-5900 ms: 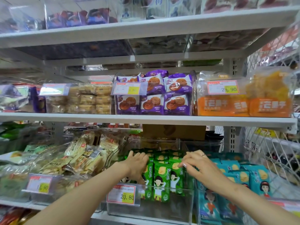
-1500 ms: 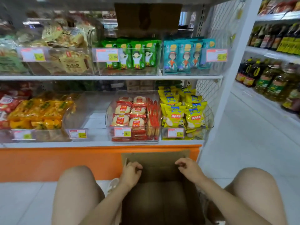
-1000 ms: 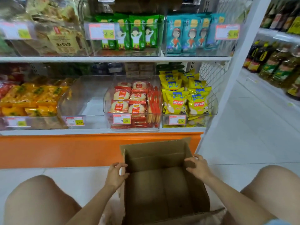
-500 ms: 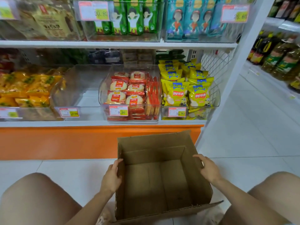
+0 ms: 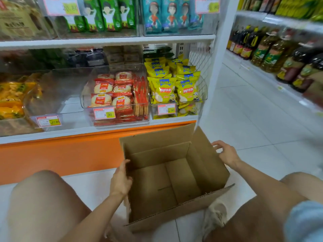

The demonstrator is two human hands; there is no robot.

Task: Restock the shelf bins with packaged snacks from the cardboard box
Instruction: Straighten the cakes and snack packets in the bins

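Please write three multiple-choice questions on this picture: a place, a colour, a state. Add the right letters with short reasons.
1. Where are the yellow chip bags relative to the red cracker packs? A) left B) right C) one shelf higher
2. What colour is the base panel under the lowest shelf? A) orange B) blue C) green
3. How is the cardboard box? A) full of snacks B) open and empty C) taped shut
1 B: their bin is the right neighbour. 2 A: the panel is orange. 3 B: flaps up, bare bottom shows.
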